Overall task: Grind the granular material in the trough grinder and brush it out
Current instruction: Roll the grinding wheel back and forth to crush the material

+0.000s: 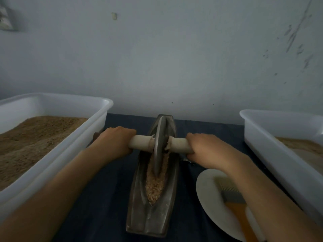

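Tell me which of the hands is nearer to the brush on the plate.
Right. The right hand grips the roller handle just above the brush; the left hand grips the handle's other end, across the trough.

Left hand and right hand clenched, arms outstretched.

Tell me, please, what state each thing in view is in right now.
Left hand: grips handle.
Right hand: grips handle.
Grinding wheel: upright in trough.
Trough grinder: holds granules.
Brush: idle on plate.
Plate: holds brush.
Left tub: well filled.
Right tub: partly filled.
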Motion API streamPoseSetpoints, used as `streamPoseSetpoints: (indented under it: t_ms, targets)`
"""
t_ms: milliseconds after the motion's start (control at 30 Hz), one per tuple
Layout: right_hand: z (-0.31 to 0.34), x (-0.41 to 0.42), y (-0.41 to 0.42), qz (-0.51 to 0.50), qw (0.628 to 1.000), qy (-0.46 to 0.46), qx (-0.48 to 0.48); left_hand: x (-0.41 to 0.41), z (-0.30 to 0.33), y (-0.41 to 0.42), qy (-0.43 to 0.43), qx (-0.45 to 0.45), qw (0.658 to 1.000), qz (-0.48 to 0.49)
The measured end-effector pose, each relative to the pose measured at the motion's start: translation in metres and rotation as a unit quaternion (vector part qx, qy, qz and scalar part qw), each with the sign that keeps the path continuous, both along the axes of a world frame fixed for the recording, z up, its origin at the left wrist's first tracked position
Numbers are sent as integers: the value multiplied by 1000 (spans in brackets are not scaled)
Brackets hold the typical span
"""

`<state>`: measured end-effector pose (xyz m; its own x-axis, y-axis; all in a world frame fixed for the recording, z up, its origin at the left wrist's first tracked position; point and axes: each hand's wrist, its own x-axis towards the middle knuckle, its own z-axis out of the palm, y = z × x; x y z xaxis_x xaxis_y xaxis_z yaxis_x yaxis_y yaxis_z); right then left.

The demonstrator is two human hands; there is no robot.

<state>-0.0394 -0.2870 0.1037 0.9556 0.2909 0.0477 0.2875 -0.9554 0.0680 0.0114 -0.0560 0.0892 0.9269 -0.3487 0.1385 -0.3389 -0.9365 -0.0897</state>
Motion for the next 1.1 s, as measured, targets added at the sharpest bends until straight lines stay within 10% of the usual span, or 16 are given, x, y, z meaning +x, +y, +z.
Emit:
streamPoseSetpoints:
  t_ms: [333, 833, 1100]
  targets:
    - [24, -22, 6, 15, 987, 158, -7, -22, 27, 5, 213, 68, 975, -12]
    - [-14, 24, -6, -9, 987, -158, -34, 11, -12, -9, -142, -31, 989, -7]
    - [13, -6, 3, -10, 996, 89, -3, -11, 12, -1, 83, 34, 996, 8]
